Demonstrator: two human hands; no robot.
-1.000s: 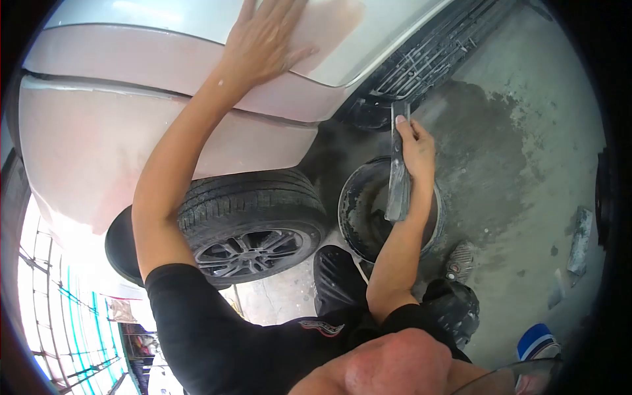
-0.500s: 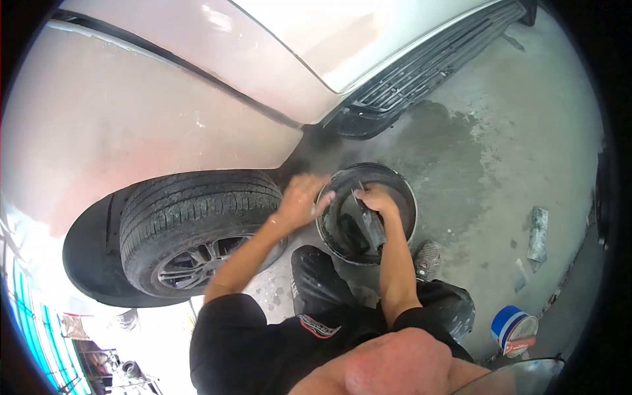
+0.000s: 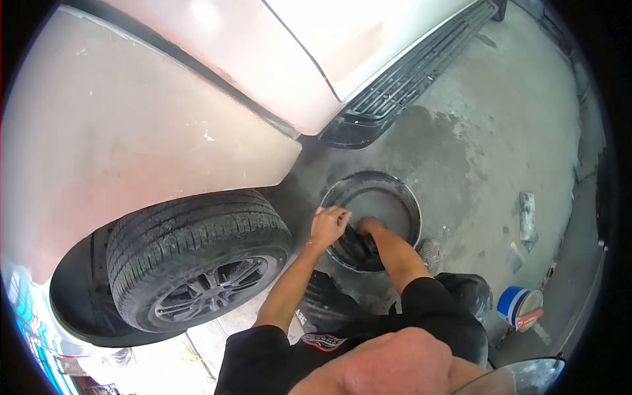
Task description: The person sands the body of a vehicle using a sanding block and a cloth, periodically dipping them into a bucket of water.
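Note:
A round, dark-rimmed bucket (image 3: 417, 209) with grey liquid stands on the floor in front of me. My left hand (image 3: 330, 226) is over its left rim, fingers curled; what they hold, if anything, is too small to tell. Inside the bucket, my right hand (image 3: 370, 227) reaches down to the liquid, its fingertips hidden. A dark object (image 3: 353, 245) lies between my hands, in the near left part of the bucket.
A car body panel (image 3: 151, 112) with sanded patches fills the upper left, above a tyre (image 3: 197, 230). A black side step (image 3: 415, 76) runs to the upper right. At the lower right stands a blue and white tub (image 3: 515, 304).
My right hand has gone down into the bucket, and the flat tool seen at it before no longer shows clearly. My left hand has moved right and its fingers have curled. The view has shifted.

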